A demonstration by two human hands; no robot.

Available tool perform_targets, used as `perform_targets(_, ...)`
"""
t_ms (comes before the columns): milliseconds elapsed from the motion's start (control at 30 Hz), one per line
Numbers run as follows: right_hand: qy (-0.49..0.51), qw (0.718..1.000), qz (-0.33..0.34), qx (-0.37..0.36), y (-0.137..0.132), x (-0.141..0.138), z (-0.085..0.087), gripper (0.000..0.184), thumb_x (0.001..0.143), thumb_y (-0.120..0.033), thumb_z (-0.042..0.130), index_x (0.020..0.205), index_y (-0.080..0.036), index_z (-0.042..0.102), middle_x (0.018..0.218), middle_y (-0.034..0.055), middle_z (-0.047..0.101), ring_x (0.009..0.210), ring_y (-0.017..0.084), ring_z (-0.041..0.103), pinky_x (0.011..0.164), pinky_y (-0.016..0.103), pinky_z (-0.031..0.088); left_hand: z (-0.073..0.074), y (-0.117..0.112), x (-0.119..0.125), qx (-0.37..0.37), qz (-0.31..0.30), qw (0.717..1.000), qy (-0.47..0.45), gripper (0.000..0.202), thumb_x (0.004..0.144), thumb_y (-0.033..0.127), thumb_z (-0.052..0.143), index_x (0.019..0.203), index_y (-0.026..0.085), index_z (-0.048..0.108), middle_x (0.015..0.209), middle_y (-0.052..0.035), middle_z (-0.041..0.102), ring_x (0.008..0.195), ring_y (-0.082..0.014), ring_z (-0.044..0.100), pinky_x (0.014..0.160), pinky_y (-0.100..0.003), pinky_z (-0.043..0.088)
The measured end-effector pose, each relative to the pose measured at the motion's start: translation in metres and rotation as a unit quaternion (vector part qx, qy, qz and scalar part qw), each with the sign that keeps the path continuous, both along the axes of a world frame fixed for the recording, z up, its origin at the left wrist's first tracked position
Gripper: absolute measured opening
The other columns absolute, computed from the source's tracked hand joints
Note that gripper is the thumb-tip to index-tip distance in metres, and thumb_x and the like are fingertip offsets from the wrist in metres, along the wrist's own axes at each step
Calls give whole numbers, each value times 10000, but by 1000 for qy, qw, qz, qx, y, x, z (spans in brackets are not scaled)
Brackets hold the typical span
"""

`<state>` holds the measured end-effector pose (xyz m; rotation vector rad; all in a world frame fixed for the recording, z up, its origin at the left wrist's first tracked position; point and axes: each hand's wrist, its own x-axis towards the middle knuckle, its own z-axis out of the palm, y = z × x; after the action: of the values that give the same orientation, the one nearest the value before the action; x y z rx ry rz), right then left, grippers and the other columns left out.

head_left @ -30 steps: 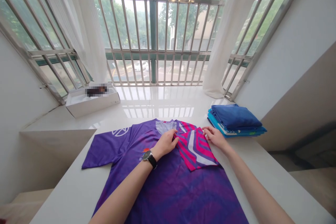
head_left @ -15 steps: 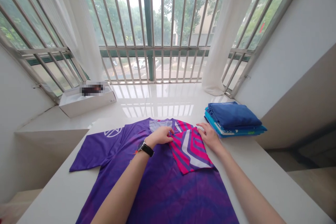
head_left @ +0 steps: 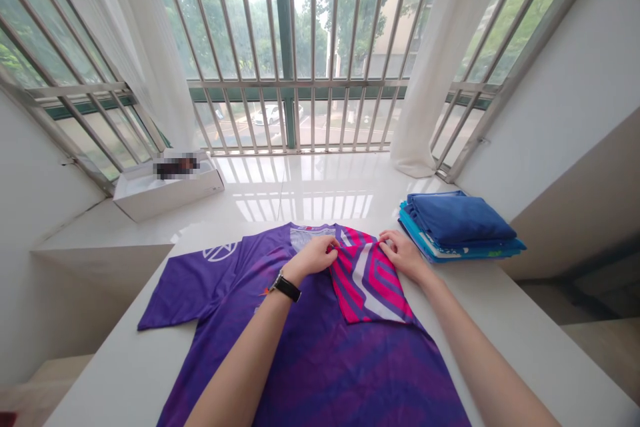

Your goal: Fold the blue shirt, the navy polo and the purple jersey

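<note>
A purple jersey (head_left: 320,360) lies spread on the white surface, its collar toward the window. Its right sleeve (head_left: 373,283), pink with white and purple stripes, is folded inward over the chest. My left hand (head_left: 316,255), with a black-strapped watch on the wrist, pinches the sleeve's upper left edge near the collar. At the sleeve's upper right corner my right hand (head_left: 401,253) has its fingers closed on the fabric. The other sleeve (head_left: 185,287), purple with a white round emblem, stretches out flat to the left.
A stack of folded blue clothes (head_left: 463,227) sits just right of my right hand. On the sill at left is an open white box (head_left: 170,197) with a blurred item inside. White curtains (head_left: 417,120) hang before the barred window (head_left: 300,80).
My view has shifted slightly, so the stack and jersey appear a little farther right. Both hands keep hold of the folded sleeve, with little movement against the jersey.
</note>
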<state>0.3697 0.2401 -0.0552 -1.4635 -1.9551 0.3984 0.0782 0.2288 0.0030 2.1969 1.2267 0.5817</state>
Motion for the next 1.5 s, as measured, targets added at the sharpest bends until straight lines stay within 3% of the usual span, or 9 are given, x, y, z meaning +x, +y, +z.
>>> perform_targets(200,46,998,-31,1,2,0,1,237,863,-427,527,876,-219,639,883,56,700,623,176,601,654,326,489,-22,7,8,22,129,988,-76,145,852,158,545,946,167,655,842,-37,692,729,-167,630,747,-289,498)
perform_targets(367,39,998,-40,5,3,1,0,257,862,-433,514,862,-216,652,879,65,706,659,196,622,680,340,492,-27,7,8,0,159,982,-107,133,852,181,578,967,173,643,855,-42,689,692,-153,628,695,-273,496)
perform_targets(633,11,999,-27,29,2,1,-2,227,878,-396,523,838,-220,661,914,76,684,821,233,636,776,364,487,-10,3,0,-49,83,993,-74,342,757,139,620,1097,158,593,630,49,572,604,-145,578,599,-244,440)
perform_targets(767,5,999,-19,31,2,1,-4,234,896,-394,503,876,-222,661,948,81,689,852,234,638,764,355,496,-4,3,-7,-52,70,995,-48,331,748,138,595,1078,164,607,631,51,560,596,-138,578,589,-236,446)
perform_targets(933,-10,999,-36,33,2,2,-7,278,906,-399,490,1014,-205,657,1017,90,700,744,212,635,751,371,503,6,2,-16,-96,38,994,-40,340,729,117,575,1061,171,619,720,25,611,542,-112,595,517,-208,445)
perform_targets(1067,-19,998,-42,43,2,0,-6,283,914,-382,473,1024,-215,674,1031,90,711,805,227,650,805,386,505,9,1,-20,-128,35,990,-44,370,734,106,575,1097,166,611,745,10,635,512,-111,609,481,-199,446)
perform_targets(1200,-34,998,-22,38,1,-1,-4,288,933,-376,460,1062,-245,681,1096,79,698,943,240,657,843,377,505,7,1,-19,-103,32,994,-22,343,744,96,562,1073,157,637,800,-10,658,535,-108,609,534,-214,470)
perform_targets(1367,-61,998,-18,14,1,0,-5,236,919,-382,492,971,-250,680,1114,68,672,893,229,661,766,355,510,6,1,-16,-57,18,998,-6,312,760,107,565,1054,154,660,813,-16,661,612,-124,617,622,-233,491)
perform_targets(1500,-44,998,-25,39,3,1,-8,178,906,-317,479,884,-241,639,1035,66,679,909,229,645,819,353,499,3,1,-11,-22,17,1000,-8,279,774,112,561,1025,159,671,809,-18,659,681,-147,626,689,-254,494)
